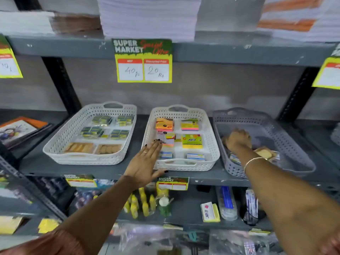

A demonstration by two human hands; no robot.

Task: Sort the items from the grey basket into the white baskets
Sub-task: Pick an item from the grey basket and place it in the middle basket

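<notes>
Leftmost on the grey shelf [110,170] stands a white basket [60,142] holding green-and-yellow packets at the back and two clear packs of brown biscuit-like pieces in front; their print is too blurred to read. Above, a price card [143,60] hanging from the upper shelf reads "SUPER MARKET", "Special Offer" in red, with "40" and "20" handwritten in two white boxes. Next comes the middle white basket [209,144], filled with sticky-note pads in orange, yellow and pink and small blue-and-white boxes at the front; one yellow-green pad carries a logo that cannot be made out. The left hand [145,162] lies flat over that basket's front left corner, fingers [156,146] straight and pressed together, thumb out, holding nothing. Further right, the grey basket [287,144] still contains a tan packet [266,153] and a partly hidden item under the forearm. The right hand [237,139] reaches into it, knuckles up; its fingers curl downward out of sight, so whether they pinch anything cannot be told.
</notes>
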